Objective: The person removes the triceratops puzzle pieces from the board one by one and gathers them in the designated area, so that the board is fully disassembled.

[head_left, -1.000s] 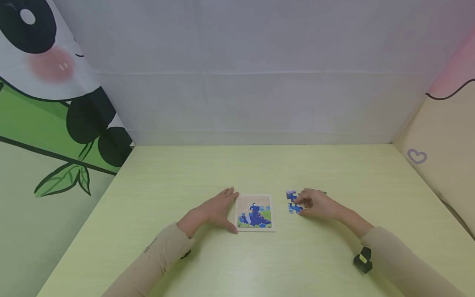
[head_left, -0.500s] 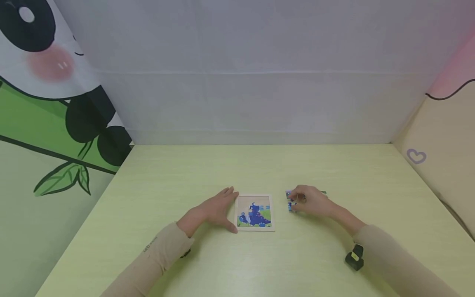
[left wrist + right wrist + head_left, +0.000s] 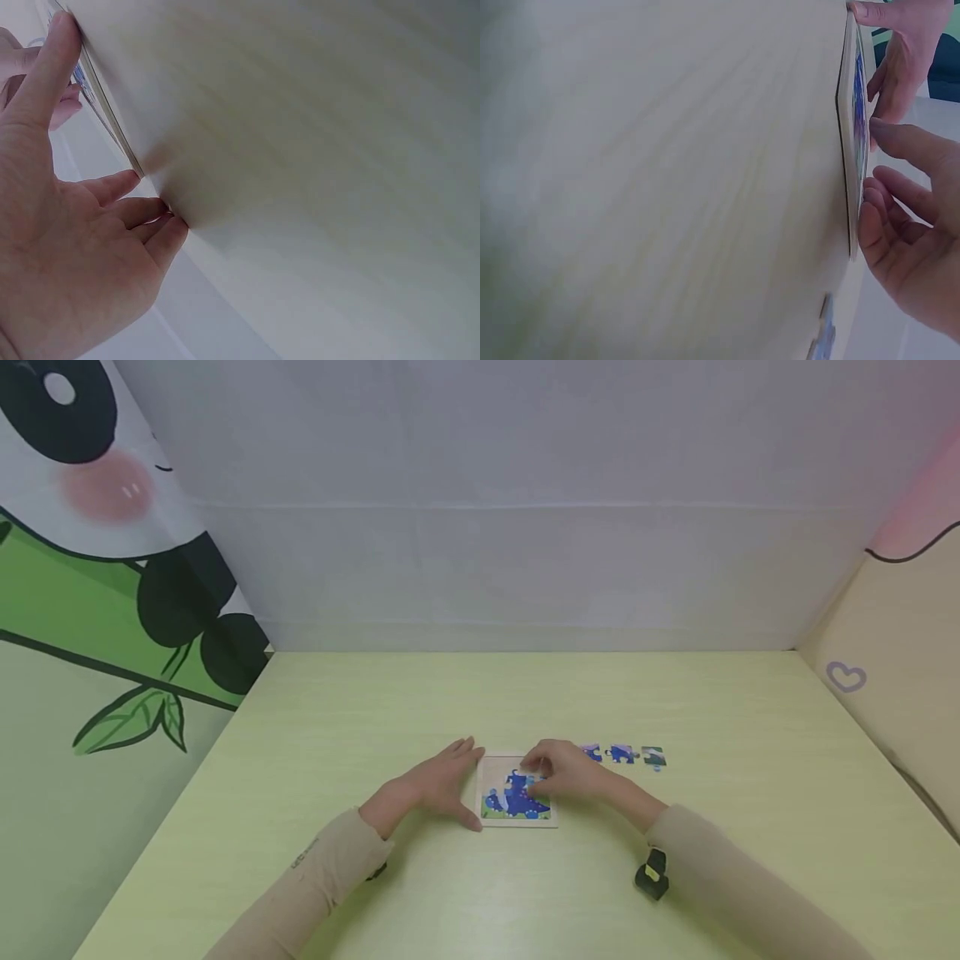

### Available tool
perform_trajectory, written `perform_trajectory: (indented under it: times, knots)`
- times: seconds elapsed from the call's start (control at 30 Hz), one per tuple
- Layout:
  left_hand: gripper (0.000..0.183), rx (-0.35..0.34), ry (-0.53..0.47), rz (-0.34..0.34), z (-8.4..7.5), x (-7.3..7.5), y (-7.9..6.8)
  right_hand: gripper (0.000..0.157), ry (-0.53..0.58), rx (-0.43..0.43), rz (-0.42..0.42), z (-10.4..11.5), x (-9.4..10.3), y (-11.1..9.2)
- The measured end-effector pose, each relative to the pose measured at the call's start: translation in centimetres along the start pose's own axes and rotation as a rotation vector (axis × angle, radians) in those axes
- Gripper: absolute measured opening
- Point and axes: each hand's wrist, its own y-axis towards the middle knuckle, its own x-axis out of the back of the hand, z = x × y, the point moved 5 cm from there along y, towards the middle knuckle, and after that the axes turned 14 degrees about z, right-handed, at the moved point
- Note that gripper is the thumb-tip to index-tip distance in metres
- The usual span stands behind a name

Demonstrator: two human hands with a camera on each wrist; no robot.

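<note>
A square jigsaw tray [image 3: 517, 825] with a pale wooden border lies on the table, partly filled with a blue dinosaur picture [image 3: 517, 802]. My left hand [image 3: 442, 785] rests along its left side, thumb at the near corner and fingertips at the far corner. In the left wrist view, the thumb [image 3: 60, 52] lies along the tray's edge. My right hand [image 3: 573, 772] is over the right part of the picture, thumb and fingers pinching a small blue puzzle piece [image 3: 542, 774], mostly hidden by the fingers. In the right wrist view, the fingertips [image 3: 880, 129] are right at the tray's face.
Loose puzzle pieces lie in a row right of the tray: one partly behind my right hand [image 3: 592, 752], a blue one [image 3: 621, 753] and a green-and-blue one [image 3: 654, 757]. A white wall [image 3: 525, 568] stands behind the table [image 3: 420, 693].
My right hand picked up the nearer blue puzzle piece from the table and moved left with it over the tray. The left hand has stayed at the tray's left side.
</note>
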Motion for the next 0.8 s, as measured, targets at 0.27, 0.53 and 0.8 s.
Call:
perform_trajectory:
  times: [0.27, 0.53, 0.8]
  knots:
    - [0.111, -0.005, 0.002, -0.003, 0.0, 0.0, 0.1, 0.036, -0.029, -0.036, 0.023, 1.2, -0.8, 1.2]
    - [0.11, -0.003, 0.0, -0.008, 0.1, 0.0, 0.2, 0.033, -0.015, -0.106, 0.039, 1.4, -0.7, 1.6]
    - [0.11, 0.0, -0.002, -0.009, 0.1, 0.0, 0.2, 0.035, -0.008, -0.122, 0.016, 1.7, -0.8, 1.6]
